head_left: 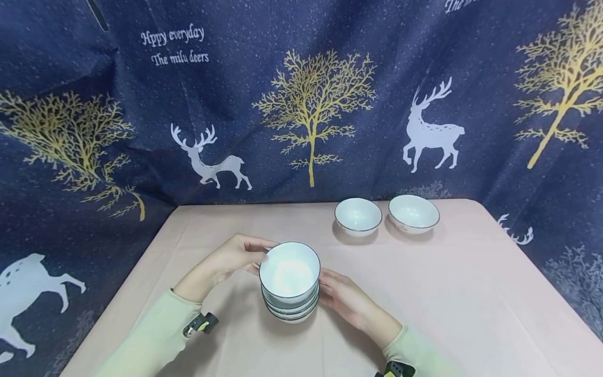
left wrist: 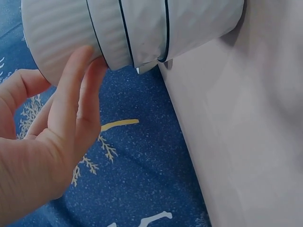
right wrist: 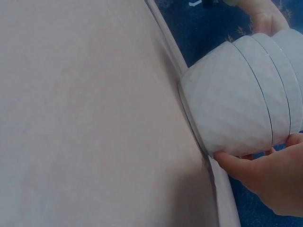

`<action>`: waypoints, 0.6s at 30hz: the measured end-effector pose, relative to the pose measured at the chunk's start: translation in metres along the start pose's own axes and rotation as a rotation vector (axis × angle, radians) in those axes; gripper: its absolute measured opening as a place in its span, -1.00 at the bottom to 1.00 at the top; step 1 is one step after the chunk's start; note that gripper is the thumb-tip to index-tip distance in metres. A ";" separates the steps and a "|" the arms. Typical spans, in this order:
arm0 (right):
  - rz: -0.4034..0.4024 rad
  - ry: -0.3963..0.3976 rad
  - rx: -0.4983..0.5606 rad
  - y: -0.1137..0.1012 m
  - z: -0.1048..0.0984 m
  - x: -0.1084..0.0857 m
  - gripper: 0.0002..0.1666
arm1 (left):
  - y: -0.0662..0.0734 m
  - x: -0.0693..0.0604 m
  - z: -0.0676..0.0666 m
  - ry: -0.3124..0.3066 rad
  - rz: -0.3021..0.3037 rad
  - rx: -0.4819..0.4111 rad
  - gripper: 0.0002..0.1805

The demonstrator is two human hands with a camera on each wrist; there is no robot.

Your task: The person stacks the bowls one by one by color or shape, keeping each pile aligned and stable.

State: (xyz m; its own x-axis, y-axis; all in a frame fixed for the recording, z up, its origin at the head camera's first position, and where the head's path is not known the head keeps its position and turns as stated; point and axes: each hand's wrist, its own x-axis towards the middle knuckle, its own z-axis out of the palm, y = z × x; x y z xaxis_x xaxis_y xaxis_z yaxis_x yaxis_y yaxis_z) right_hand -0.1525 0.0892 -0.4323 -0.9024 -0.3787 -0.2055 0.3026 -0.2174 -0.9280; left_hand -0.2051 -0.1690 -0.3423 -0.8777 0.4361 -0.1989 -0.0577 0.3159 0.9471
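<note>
A stack of several white bowls [head_left: 290, 317] with dark rims stands on the table in front of me. At its top is one white bowl [head_left: 289, 269], its opening tipped somewhat toward my view. My left hand [head_left: 233, 259] pinches this top bowl on its left side, thumb at the rim and fingers against the ribbed outer wall [left wrist: 52, 28]. From the right, my right hand [head_left: 346, 298] touches the side of the stack. In the right wrist view its fingers lie along the faceted walls [right wrist: 227, 99], the lowest near the base; the thumb is hard to make out.
Two more white bowls stand upright near the table's back edge, one in the middle [head_left: 358, 215] and one to its right [head_left: 413, 213]. A pale pink cloth covers the table [head_left: 452, 298]. Behind it hangs a dark blue curtain [head_left: 264, 94] with deer and trees.
</note>
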 end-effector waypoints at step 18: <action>0.003 0.013 -0.008 -0.002 0.002 -0.001 -0.22 | -0.003 0.001 0.001 0.020 -0.007 -0.006 -0.64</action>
State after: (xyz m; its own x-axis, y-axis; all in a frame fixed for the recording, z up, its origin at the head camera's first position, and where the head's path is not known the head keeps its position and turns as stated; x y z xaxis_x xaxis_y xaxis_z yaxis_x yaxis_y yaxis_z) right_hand -0.1514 0.0880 -0.4300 -0.9054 -0.3678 -0.2119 0.3026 -0.2090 -0.9299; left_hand -0.2054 -0.1685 -0.3455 -0.8864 0.4173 -0.2005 -0.0668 0.3133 0.9473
